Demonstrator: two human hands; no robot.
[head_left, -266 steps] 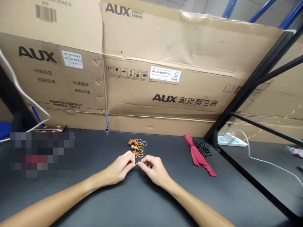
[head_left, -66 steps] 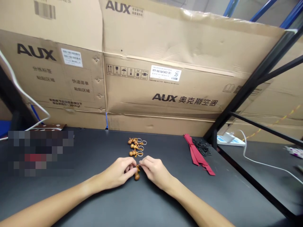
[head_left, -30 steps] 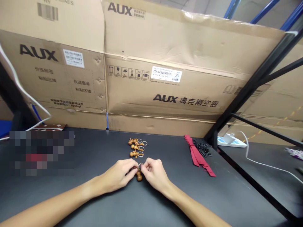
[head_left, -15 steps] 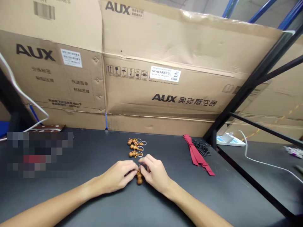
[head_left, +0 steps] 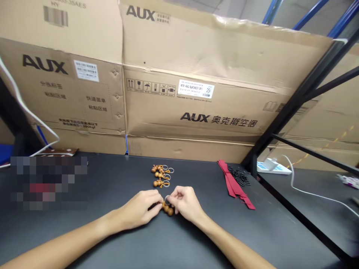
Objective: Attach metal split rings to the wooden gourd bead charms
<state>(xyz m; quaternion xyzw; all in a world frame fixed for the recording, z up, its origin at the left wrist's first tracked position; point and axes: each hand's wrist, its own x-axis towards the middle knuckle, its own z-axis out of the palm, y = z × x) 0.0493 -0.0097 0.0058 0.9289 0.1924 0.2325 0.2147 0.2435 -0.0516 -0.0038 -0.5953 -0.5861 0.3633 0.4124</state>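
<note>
At six o'clock on the counter (head_left: pixel 117 179), my left hand (head_left: pixel 140 209) and right hand (head_left: pixel 185 203) pinch a wooden gourd charm (head_left: pixel 167 209); three more charms (head_left: pixel 159 175) lie at twelve.

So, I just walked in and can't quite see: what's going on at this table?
A person's left hand and right hand are at a wooden gourd charm, fingers on its metal ring. Three more ringed charms lie in a row beyond on the dark table, a red ribbon off to the right.

Head-worn view, facing forward and down across the black table (head_left: pixel 246 231)
</note>
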